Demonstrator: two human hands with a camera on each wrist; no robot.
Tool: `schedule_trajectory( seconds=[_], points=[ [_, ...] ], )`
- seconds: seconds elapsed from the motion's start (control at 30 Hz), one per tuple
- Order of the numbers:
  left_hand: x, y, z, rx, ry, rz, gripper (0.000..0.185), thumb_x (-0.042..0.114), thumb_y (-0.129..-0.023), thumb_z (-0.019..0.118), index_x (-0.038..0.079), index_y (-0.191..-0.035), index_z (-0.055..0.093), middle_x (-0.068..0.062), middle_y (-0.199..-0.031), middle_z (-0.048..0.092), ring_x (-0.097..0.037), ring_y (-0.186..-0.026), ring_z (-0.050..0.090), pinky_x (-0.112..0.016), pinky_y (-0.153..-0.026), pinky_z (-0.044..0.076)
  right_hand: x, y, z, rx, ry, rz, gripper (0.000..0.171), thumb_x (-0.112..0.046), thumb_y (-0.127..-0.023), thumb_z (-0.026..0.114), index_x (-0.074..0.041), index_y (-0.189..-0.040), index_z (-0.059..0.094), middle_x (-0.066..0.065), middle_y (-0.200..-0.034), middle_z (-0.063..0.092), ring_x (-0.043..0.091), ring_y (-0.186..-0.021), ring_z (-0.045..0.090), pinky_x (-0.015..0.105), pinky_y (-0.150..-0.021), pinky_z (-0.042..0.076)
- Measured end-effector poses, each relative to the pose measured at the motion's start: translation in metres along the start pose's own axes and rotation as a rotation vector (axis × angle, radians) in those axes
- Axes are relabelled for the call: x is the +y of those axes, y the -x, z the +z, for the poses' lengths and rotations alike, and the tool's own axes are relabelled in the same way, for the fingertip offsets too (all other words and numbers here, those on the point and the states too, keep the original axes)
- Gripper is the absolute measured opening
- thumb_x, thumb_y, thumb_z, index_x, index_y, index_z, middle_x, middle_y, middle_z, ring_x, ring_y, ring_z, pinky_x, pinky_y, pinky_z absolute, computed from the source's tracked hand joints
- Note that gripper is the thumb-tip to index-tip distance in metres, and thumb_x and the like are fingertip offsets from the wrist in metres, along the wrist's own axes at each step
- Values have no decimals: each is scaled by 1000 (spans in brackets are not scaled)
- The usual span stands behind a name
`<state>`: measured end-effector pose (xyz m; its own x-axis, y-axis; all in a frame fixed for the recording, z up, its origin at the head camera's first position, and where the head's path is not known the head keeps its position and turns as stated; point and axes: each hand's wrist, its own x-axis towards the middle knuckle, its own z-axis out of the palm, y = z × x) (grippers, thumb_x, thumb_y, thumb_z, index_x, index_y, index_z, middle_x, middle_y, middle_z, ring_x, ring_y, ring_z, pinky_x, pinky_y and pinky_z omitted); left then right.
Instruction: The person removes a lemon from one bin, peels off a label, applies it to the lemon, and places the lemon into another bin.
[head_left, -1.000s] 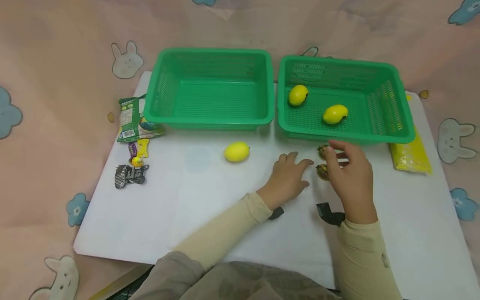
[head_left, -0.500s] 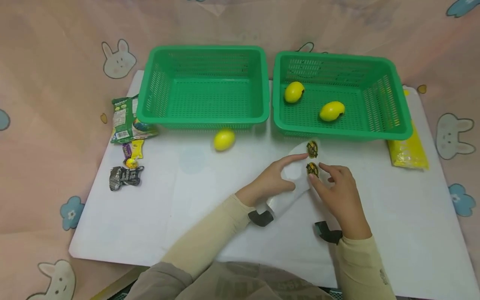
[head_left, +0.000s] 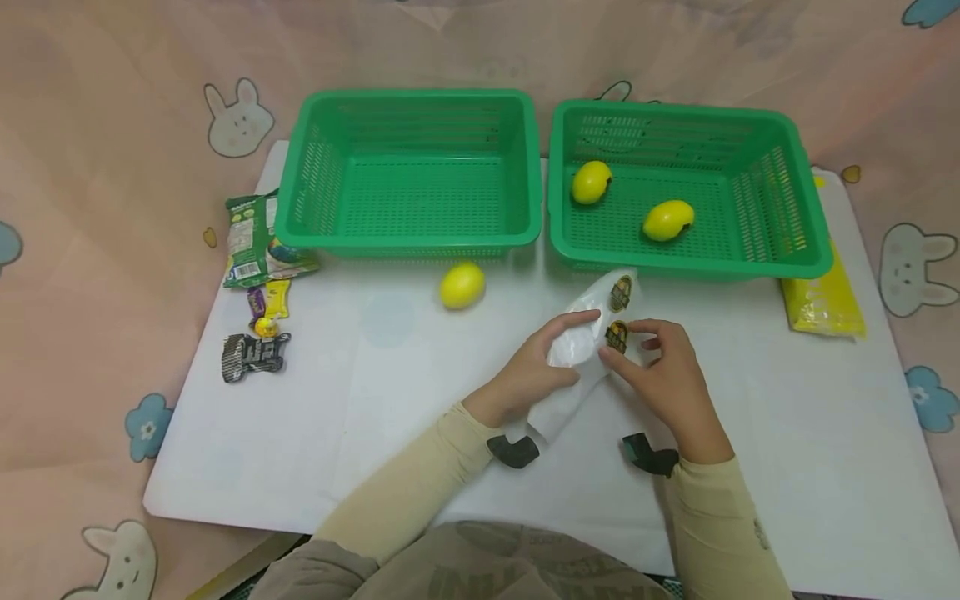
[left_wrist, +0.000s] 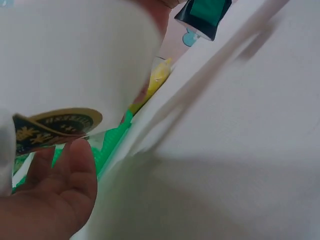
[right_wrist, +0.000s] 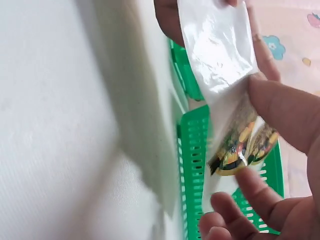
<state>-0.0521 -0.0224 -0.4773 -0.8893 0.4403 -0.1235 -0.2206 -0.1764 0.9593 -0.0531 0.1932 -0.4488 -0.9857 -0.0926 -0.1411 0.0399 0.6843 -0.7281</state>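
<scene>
Starting at the left edge of the white board, a green snack packet, a small yellow-and-purple wrapper and a black-and-white wrapper lie in a loose column. Next comes a green basket with nothing showing inside, and a loose lemon just in front of its near wall.

At the middle, both hands meet on a white sticker sheet, lifted off the board. Its long axis runs slantwise, from near the left wrist up and away toward the second basket. The left hand curls round the sheet from the left side. The right hand pinches at the nearer of two round stickers with thumb and forefinger; that sticker lies directly at the right fingertips, so the right hand is the closer one to it. The other sticker sits further up the sheet.

Further right, the second basket holds two lemons, apart from each other. A yellow packet lies beside its right end.
</scene>
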Motion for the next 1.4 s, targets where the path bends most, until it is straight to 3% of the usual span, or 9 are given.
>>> schedule_trajectory(
  seconds=[0.27,0.53,0.7,0.8,0.9,1.0,1.17,1.3,1.4],
  points=[
    [-4,-3,0,38,-54,1,81,-13,-87,64,23,-158,50,6,-161,42,-17,-130,50,-35,-102,47,-2,0,-8,41,-74,34,35,-30,-107,67,4,-117,64,22,-144,56,41,-124,55,45,-92,45],
    [24,10,-18,308,-1118,354,50,37,-100,74,20,-146,63,-15,-164,38,-38,-148,31,-62,-114,28,-3,8,-23,52,-119,102,42,-38,-108,62,3,-118,62,13,-152,53,33,-131,53,30,-92,42],
    [40,18,-74,367,-1383,83,47,43,-103,70,22,-144,65,-19,-153,45,-43,-133,43,-55,-104,40,-8,7,-26,-45,-210,94,44,-40,-110,57,3,-118,60,11,-158,48,29,-131,48,35,-96,39],
    [42,32,-104,407,-1302,-86,50,21,-102,72,20,-150,57,-25,-152,40,-44,-125,47,-54,-99,49,-15,4,-25,-132,-319,97,48,-41,-113,51,4,-126,58,12,-160,45,24,-131,46,34,-99,40],
    [41,43,-121,493,-1064,-105,56,5,-99,72,16,-151,53,-25,-153,36,-44,-131,47,-57,-105,48,-28,-2,-25,-228,-423,89,54,-42,-114,45,3,-142,55,13,-160,44,20,-132,45,28,-100,44],
    [37,50,-120,463,-676,1,57,-1,-97,72,12,-149,51,-18,-157,39,-38,-139,45,-54,-113,43,-49,-6,-21,-343,-474,58,56,-42,-115,45,0,-151,52,13,-158,45,22,-135,42,30,-103,44],
    [32,44,-89,188,-29,218,35,16,-109,56,8,-142,46,-18,-160,39,-32,-142,43,-42,-112,43,-87,-10,-16,-490,-405,3,35,-37,-110,60,-2,-115,62,7,-152,50,29,-138,42,50,-108,40],
    [27,38,-68,120,87,309,38,48,-113,41,16,-132,51,-27,-160,38,-29,-147,40,-38,-117,37,-107,-16,-8,-503,-285,-84,27,-32,-106,68,-8,-98,63,8,-141,56,29,-131,48,51,-102,43],
    [24,37,-58,126,108,333,31,42,-114,39,18,-129,51,-30,-159,39,-32,-150,38,-42,-122,32,-113,-19,-2,-473,-222,-144,21,-27,-105,69,-8,-96,66,10,-129,58,29,-116,55,47,-92,47]
  ],
)
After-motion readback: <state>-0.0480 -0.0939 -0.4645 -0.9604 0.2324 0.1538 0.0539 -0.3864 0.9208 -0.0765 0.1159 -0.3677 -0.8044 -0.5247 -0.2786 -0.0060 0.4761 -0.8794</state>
